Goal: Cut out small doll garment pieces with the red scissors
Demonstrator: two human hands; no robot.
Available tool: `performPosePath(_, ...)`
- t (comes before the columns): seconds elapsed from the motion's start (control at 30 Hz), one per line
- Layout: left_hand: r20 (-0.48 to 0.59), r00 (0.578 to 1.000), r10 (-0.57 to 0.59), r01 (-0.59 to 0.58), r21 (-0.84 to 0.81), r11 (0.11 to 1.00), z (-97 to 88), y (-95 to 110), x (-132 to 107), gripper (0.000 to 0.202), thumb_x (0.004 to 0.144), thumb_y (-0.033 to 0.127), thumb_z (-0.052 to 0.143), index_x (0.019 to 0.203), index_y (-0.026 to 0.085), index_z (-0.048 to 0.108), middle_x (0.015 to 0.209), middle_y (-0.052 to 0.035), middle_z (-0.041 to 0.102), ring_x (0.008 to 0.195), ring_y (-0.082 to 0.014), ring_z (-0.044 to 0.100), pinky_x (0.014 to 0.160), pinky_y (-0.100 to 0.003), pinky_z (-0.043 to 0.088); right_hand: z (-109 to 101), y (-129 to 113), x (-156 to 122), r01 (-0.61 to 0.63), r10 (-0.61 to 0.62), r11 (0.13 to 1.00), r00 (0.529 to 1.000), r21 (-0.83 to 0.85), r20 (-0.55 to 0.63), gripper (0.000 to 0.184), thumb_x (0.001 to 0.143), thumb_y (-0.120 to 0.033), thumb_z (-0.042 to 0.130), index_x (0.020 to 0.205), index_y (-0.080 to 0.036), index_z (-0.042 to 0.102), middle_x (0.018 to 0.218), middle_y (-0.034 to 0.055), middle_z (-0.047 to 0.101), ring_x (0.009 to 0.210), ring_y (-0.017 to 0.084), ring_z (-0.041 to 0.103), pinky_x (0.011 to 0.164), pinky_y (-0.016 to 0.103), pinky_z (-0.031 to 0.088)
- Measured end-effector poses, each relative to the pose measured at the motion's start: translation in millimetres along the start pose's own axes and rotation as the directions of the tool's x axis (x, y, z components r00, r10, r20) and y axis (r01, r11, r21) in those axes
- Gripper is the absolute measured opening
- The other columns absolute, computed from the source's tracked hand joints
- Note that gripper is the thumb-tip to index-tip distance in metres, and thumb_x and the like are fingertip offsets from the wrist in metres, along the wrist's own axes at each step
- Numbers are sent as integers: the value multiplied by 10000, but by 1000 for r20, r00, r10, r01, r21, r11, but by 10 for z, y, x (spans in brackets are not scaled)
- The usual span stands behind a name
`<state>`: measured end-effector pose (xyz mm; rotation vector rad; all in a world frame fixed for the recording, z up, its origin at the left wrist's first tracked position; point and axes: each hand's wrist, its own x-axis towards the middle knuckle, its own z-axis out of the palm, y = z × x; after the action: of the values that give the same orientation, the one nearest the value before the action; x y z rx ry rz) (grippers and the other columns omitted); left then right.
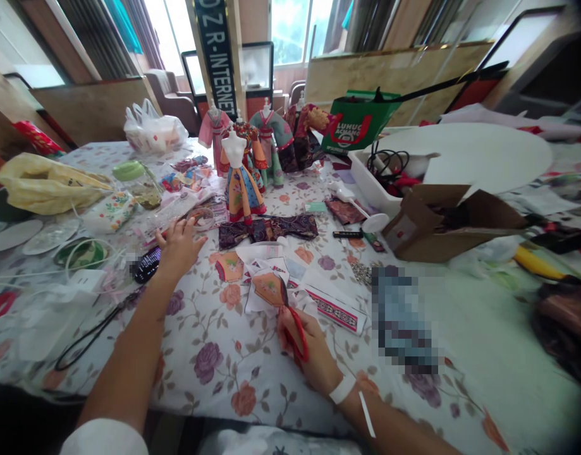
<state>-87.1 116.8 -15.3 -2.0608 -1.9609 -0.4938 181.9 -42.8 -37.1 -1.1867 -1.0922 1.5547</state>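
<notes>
My right hand point(309, 347) is closed round the red handles of a pair of scissors point(300, 335). The blades point away from me, beside an orange patterned fabric piece point(267, 287) lying on white paper scraps. My left hand point(180, 248) reaches forward with its fingers spread, close to a roll of tape point(203, 218) and clear plastic packets. Just below that hand lies a dark phone-like object point(148, 264). A second orange piece point(228, 266) and a patterned border strip point(335, 309) flank the scraps. Beyond them rests a dark paisley fabric strip point(290, 229).
Small dress forms in robes stand at the back, the nearest wearing an orange skirt point(240, 189). To the right are an open cardboard box point(413, 230), a white bin point(366, 180) and a green bag point(359, 123). Cables and a white adapter point(84, 284) lie left, near a lidded jar point(141, 186).
</notes>
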Motion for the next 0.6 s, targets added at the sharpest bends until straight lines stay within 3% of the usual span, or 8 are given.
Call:
performPosePath(0.17,-16,997,69,-71,-129,989,30,88,15,542,889,408,452,1362,146,404,1383,-200,463,1358,-335,278,1080,-605,73,-2,10,7,-6,6,1000,1000,13,0,516,864,-595,472,565,-175,483,467,-38,442,406,71,344,394,214,229)
performPosePath(0.27,-51,990,129,-138,-400,906,8,287,-61,489,881,409,467,1291,143,476,1316,-175,530,1293,-299,391,1079,-507,228,8,-19,3,-9,10,1000,1000,9,-9,529,854,-609,475,549,-177,476,450,-38,436,397,72,346,390,217,231)
performPosePath(0.33,-50,994,97,-106,-637,763,-38,479,-172,430,879,411,480,1224,158,528,1222,-141,593,1172,-261,510,1022,-432,346,13,-37,-2,-20,20,1000,1000,6,-10,533,856,-608,470,544,-177,475,445,-40,432,393,70,342,386,215,225)
performPosePath(0.43,179,983,27,152,-899,412,-152,784,-384,390,859,447,515,1120,161,564,975,-93,658,919,-223,621,841,-356,474,15,-42,-9,-34,34,999,999,22,-11,519,860,-602,471,563,-177,477,453,-42,442,383,64,337,377,209,214)
performPosePath(0.5,367,926,88,349,-922,168,-237,947,-515,373,858,459,524,1094,172,566,932,-75,657,871,-202,627,792,-322,484,12,-38,-13,-26,26,999,1000,36,-10,515,859,-600,475,566,-177,473,461,-38,451,383,64,343,374,206,214)
performPosePath(0.6,528,799,287,578,-807,-125,-324,1089,-649,378,862,452,534,1131,186,547,1034,-97,650,969,-217,616,839,-329,473,3,-52,-21,-18,17,999,1000,44,11,514,859,-597,479,563,-176,476,460,-37,449,383,65,344,373,207,217)
